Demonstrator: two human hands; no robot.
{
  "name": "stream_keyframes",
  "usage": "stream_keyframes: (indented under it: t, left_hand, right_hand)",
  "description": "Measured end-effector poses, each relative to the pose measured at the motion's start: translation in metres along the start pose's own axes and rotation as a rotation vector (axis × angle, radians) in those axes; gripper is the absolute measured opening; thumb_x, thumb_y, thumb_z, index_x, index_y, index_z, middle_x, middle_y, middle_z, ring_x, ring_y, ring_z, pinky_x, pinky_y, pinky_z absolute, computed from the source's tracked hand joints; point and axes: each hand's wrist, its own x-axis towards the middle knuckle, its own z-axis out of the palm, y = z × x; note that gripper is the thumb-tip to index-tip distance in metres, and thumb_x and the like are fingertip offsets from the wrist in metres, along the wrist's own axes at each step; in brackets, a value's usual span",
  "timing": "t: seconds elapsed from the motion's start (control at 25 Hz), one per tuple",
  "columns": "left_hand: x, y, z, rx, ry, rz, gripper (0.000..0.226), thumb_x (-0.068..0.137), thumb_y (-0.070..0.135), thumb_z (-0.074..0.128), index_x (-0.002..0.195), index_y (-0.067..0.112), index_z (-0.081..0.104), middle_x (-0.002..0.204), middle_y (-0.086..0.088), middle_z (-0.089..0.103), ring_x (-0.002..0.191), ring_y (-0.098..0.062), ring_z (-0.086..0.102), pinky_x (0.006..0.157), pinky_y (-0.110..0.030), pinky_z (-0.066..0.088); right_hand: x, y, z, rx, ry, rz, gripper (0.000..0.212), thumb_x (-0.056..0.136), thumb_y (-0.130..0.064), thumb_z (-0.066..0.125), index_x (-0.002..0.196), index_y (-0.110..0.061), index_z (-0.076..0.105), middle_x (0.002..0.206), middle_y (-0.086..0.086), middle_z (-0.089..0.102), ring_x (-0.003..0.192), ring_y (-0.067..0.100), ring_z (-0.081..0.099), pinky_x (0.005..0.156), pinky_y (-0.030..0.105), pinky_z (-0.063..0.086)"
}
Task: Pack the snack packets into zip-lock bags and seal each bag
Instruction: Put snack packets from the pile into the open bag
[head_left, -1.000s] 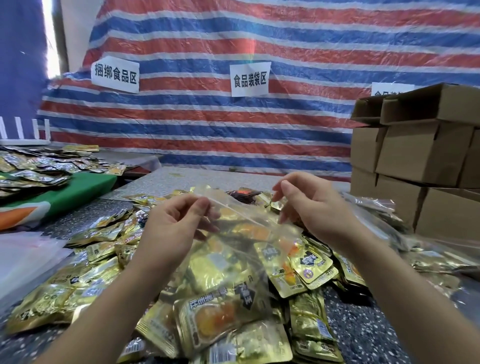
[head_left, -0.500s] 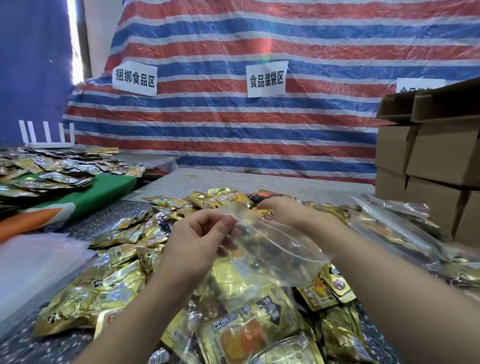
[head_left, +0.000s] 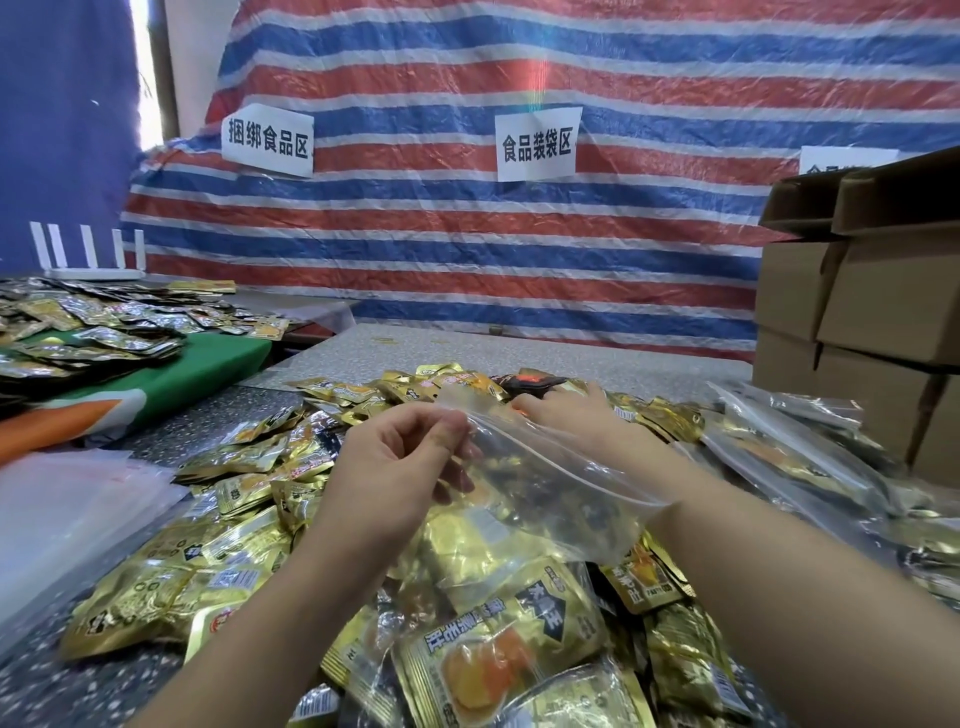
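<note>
The left hand (head_left: 400, 457) pinches the mouth edge of the zip-lock bag (head_left: 545, 499), still held at 6 o'clock and partly filled with gold packets. The right hand (head_left: 576, 415) has released the bag's rim and now reaches, fingers extended, onto the loose snack packets (head_left: 660, 415) at 1 o'clock. Filling continues; the seal is not yet closed.

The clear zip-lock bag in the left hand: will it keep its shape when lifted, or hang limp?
Probably limp: the zip-lock bag sags and creases below the left hand. Its glossy film looks slippery. It seems light, held by a mere fingertip pinch.
</note>
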Motion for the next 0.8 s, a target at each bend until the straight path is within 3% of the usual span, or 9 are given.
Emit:
stream_keyframes:
  t: [0.08,0.16,0.28,0.36,0.44,0.52,0.68,0.8]
  left_hand:
    - [0.000,0.000,0.000,-0.009,0.004,-0.002,0.019,0.088,0.026,0.060,0.075,0.025,0.074,0.071,-0.004,0.071,0.055,-0.015,0.063,0.048,-0.020,0.047]
    - [-0.001,0.001,0.000,-0.017,0.001,-0.001,0.016,0.083,0.031,0.061,0.076,0.026,0.074,0.071,-0.003,0.071,0.055,-0.015,0.064,0.048,-0.019,0.048]
    - [-0.001,0.001,0.000,-0.023,-0.003,0.003,0.016,0.077,0.035,0.061,0.074,0.026,0.074,0.069,-0.003,0.071,0.055,-0.015,0.063,0.048,-0.020,0.047]
    - [-0.001,0.002,0.000,-0.024,-0.004,-0.001,0.015,0.077,0.034,0.061,0.074,0.025,0.074,0.069,-0.004,0.070,0.055,-0.015,0.063,0.048,-0.020,0.047]
    - [-0.002,0.002,0.000,-0.029,-0.003,-0.004,0.015,0.077,0.033,0.061,0.074,0.025,0.074,0.069,-0.004,0.071,0.055,-0.016,0.063,0.048,-0.021,0.048]
    - [-0.001,0.003,-0.001,-0.036,-0.002,-0.002,0.014,0.077,0.032,0.062,0.073,0.025,0.074,0.069,-0.004,0.071,0.055,-0.015,0.063,0.048,-0.021,0.048]
    - [-0.002,0.002,-0.002,-0.026,-0.010,0.004,0.015,0.076,0.034,0.063,0.074,0.025,0.074,0.070,-0.004,0.071,0.056,-0.014,0.064,0.049,-0.020,0.049]
    - [-0.003,0.003,0.000,-0.028,-0.024,0.009,0.014,0.075,0.035,0.064,0.074,0.025,0.074,0.071,-0.004,0.071,0.057,-0.014,0.064,0.050,-0.021,0.049]
  right_hand:
    - [-0.009,0.001,-0.004,-0.072,0.084,-0.104,0.030,0.103,-0.035,0.035,0.122,-0.014,0.046,0.101,0.008,0.065,0.094,0.030,0.061,0.074,0.040,0.041]
    - [-0.018,0.003,-0.008,-0.064,0.141,-0.118,0.024,0.104,-0.029,0.034,0.111,-0.010,0.045,0.087,0.005,0.061,0.071,0.026,0.056,0.056,0.035,0.034]
    - [-0.028,0.005,-0.008,-0.128,0.140,-0.096,0.019,0.104,-0.024,0.039,0.116,-0.010,0.044,0.090,0.005,0.057,0.067,0.023,0.047,0.050,0.032,0.029]
    - [-0.030,0.005,-0.006,-0.183,0.104,-0.101,0.016,0.103,-0.018,0.043,0.116,-0.009,0.044,0.087,0.003,0.051,0.074,0.025,0.054,0.051,0.031,0.031]
    - [-0.034,0.005,-0.010,-0.066,0.130,-0.084,0.011,0.103,-0.022,0.045,0.104,-0.012,0.046,0.086,0.001,0.052,0.083,0.026,0.062,0.058,0.032,0.039]
    - [-0.042,0.006,-0.017,0.248,0.216,0.019,0.014,0.103,-0.030,0.045,0.099,-0.017,0.048,0.090,0.000,0.061,0.081,0.023,0.063,0.063,0.033,0.047]
    - [-0.073,0.012,-0.045,1.255,0.467,0.340,0.025,0.103,-0.034,0.046,0.114,-0.015,0.059,0.105,0.006,0.069,0.096,0.025,0.068,0.082,0.044,0.057]
    - [-0.111,0.018,-0.077,1.979,0.509,0.335,0.027,0.100,-0.031,0.053,0.117,-0.011,0.060,0.101,0.007,0.076,0.091,0.024,0.074,0.073,0.039,0.060]
